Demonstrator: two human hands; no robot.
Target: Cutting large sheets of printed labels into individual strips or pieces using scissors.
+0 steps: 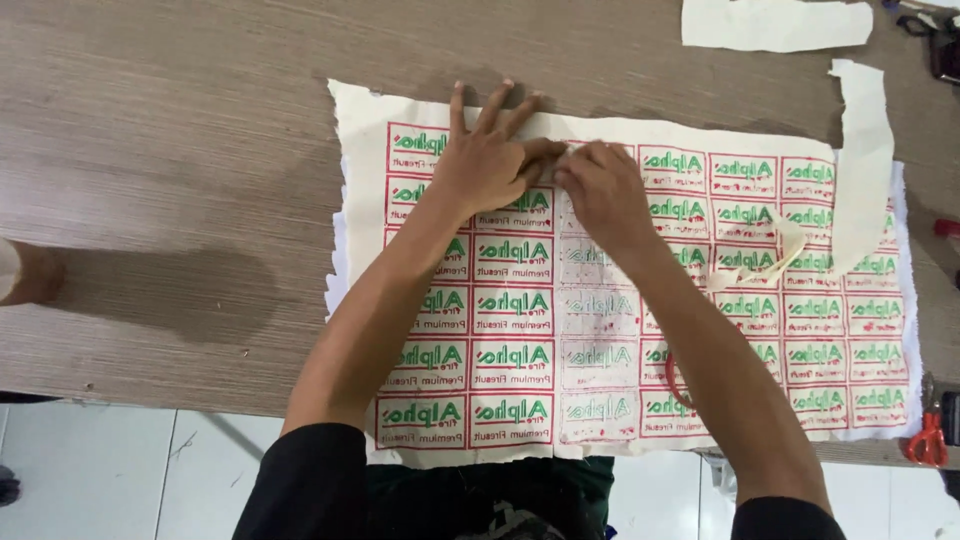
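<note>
**Both hands at the top edge of the printed sheet**

The cream sheet [620,300] printed with rows of red-bordered green labels lies flat on the grey wood-grain table [180,130], its near edge hanging slightly over the table's front. Your left hand [487,160] presses flat on the sheet's upper part, fingers spread and released, thumb reaching right. Your right hand [600,190] sits just beside it, fingertips pinched at the sheet's surface near the top edge, touching the left thumb; what they grip is too small to tell. One column below your hands looks paler than the rest. A curled cream strip [865,170] lies across the sheet's right side. Another cream scrap [770,22] rests at the table's far edge. Red-handled scissors [928,440] lie at the right.
</note>
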